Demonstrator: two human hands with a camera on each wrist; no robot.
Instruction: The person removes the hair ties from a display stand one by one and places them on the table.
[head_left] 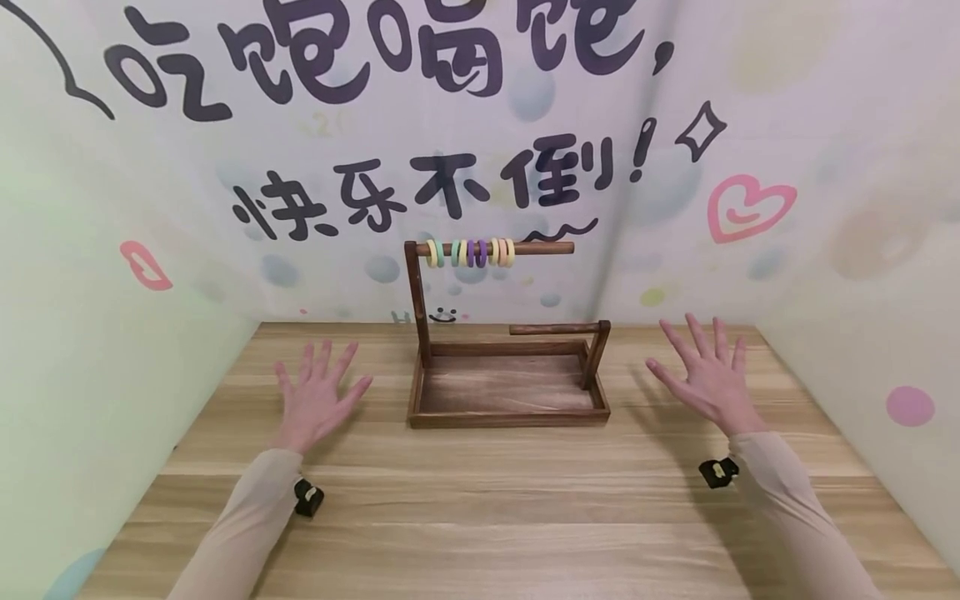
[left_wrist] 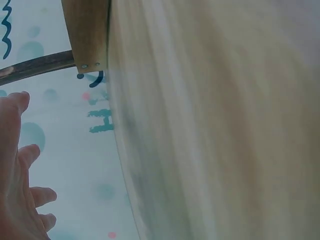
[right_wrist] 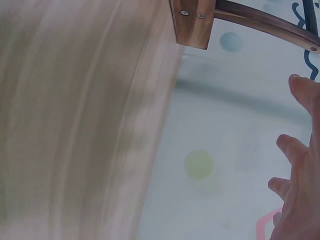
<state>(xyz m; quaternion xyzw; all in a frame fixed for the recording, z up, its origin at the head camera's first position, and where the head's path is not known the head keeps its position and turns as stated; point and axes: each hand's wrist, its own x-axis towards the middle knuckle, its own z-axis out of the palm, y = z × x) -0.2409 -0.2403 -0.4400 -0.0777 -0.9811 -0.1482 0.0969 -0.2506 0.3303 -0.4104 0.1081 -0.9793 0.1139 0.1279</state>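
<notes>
A dark wooden stand with a tray base (head_left: 510,419) sits toward the back of the table. Its tall left post carries a long rod (head_left: 551,248), on which several pastel rings (head_left: 482,253) in yellow, green, purple and peach hang. A shorter post at the right bears a bare lower rod (head_left: 551,330). Left of the stand, my left hand (head_left: 317,400) is spread with fingers straight, holding nothing. On the other side my right hand (head_left: 708,379) is likewise spread and holds nothing. Both hands are apart from the stand; the wrist views show part of each hand and the tray's ends.
The wood-grain table (head_left: 480,517) meets a printed wall sheet (head_left: 450,125) right behind the stand. Pale side walls (head_left: 862,275) close in at left and right. A small black device (head_left: 308,497) is strapped at the left wrist, another black device (head_left: 718,472) at the right.
</notes>
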